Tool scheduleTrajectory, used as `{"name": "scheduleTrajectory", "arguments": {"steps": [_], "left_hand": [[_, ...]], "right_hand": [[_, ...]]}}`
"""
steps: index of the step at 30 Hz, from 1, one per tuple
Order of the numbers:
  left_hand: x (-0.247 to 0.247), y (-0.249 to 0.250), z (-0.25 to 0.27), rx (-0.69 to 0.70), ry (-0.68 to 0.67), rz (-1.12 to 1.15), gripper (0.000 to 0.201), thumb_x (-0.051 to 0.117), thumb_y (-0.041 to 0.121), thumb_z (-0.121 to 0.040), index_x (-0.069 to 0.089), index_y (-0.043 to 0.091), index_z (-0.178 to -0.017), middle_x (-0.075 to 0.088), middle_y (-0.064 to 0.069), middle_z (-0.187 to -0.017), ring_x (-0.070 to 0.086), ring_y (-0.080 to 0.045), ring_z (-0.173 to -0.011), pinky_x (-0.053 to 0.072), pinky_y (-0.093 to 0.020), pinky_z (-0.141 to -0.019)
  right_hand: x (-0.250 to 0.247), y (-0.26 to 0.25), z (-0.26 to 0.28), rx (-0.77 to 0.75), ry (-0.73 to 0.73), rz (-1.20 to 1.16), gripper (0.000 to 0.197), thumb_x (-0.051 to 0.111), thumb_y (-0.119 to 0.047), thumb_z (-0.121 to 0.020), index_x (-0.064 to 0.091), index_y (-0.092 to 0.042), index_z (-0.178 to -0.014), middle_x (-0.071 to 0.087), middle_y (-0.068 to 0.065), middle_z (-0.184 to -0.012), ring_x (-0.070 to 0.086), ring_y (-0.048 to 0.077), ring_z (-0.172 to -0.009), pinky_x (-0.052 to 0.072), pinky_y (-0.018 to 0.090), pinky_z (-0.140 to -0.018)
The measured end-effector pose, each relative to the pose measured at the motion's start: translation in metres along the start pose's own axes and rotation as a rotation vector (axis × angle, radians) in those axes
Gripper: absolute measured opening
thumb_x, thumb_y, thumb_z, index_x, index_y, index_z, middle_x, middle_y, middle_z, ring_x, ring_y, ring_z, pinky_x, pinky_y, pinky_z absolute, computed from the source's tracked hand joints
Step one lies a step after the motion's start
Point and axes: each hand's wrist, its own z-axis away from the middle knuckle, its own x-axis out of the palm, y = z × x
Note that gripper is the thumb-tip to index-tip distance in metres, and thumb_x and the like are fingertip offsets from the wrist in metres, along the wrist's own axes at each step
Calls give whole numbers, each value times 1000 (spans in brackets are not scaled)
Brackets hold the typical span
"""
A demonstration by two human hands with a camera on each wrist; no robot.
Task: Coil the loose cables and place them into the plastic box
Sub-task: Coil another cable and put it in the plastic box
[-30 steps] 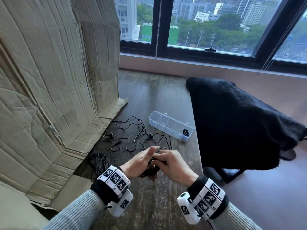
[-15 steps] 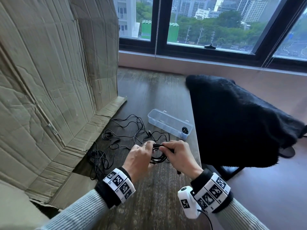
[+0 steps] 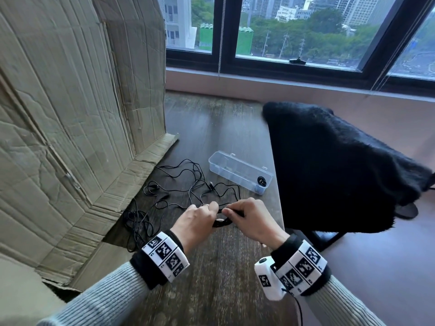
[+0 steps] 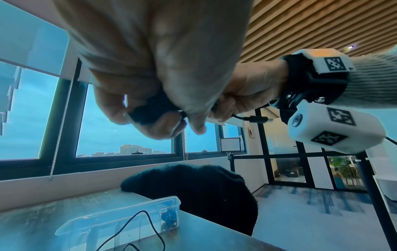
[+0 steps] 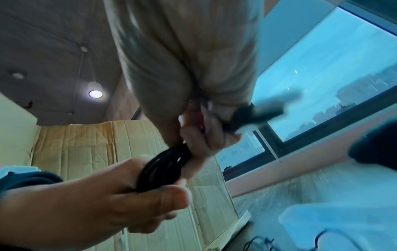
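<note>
Both hands hold a black coiled cable (image 3: 222, 222) above the wooden table (image 3: 211, 278). My left hand (image 3: 196, 220) grips the bundle's left side (image 5: 163, 168). My right hand (image 3: 247, 218) pinches the cable on the right, and its plug end (image 4: 256, 118) sticks out past the fingers. Beyond the hands stands a clear plastic box (image 3: 235, 167) with one small coiled cable (image 3: 261, 180) in its right end. Loose thin black cables (image 3: 188, 184) sprawl on the table left of the box, and a second tangle (image 3: 137, 223) lies by the cardboard.
A tall creased cardboard sheet (image 3: 70, 114) stands along the left, its flap lying on the table. A chair draped in black fleece (image 3: 341, 165) presses against the table's right edge. A window sill (image 3: 282, 81) runs across the far side.
The hands rose off the table and moved away from me with the coil. The left hand turned from open palm to a grip on the bundle.
</note>
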Motion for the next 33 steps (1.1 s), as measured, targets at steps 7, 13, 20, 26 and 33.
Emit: {"name": "scheduleTrajectory", "arguments": {"steps": [7,13,20,26,33], "left_hand": [[-1,-18,3,185,-39,342,13,48,16,-96,50,5,-102,64,-11,-95,61,-30,-83,42,-31,-72],[-2,-26,-1,26,227,661,39,48,45,-92,56,7,-90,54,4,-67,47,-14,-53,37,-23,-53],[3,-21,-10,-384,23,524,48,46,54,-93,60,8,-102,67,-14,-92,62,-30,-81,40,-30,-62],[14,-10,-12,-311,-318,282,32,50,31,-96,49,4,-114,63,-19,-113,62,-35,-104,45,-35,-76],[8,12,-5,-223,-417,308,28,53,15,-91,54,5,-117,63,-16,-115,61,-33,-108,48,-38,-85]], "right_hand": [[-31,8,-15,-225,-113,140,13,66,-14,-88,76,-16,-95,68,-7,-84,56,5,-71,39,7,-69],[1,17,-15,-77,41,94,19,56,-35,-95,68,-35,-110,69,-19,-90,63,4,-79,56,38,-69],[12,-9,-1,-82,-214,590,25,41,-14,-99,52,-17,-122,59,3,-105,63,31,-90,38,34,-61],[1,-35,11,-212,-387,638,21,43,-2,-97,63,-2,-102,54,8,-94,56,26,-81,43,33,-65],[-4,-41,4,-280,-563,574,21,47,4,-87,67,-2,-84,57,10,-81,57,26,-70,49,36,-65]]}}
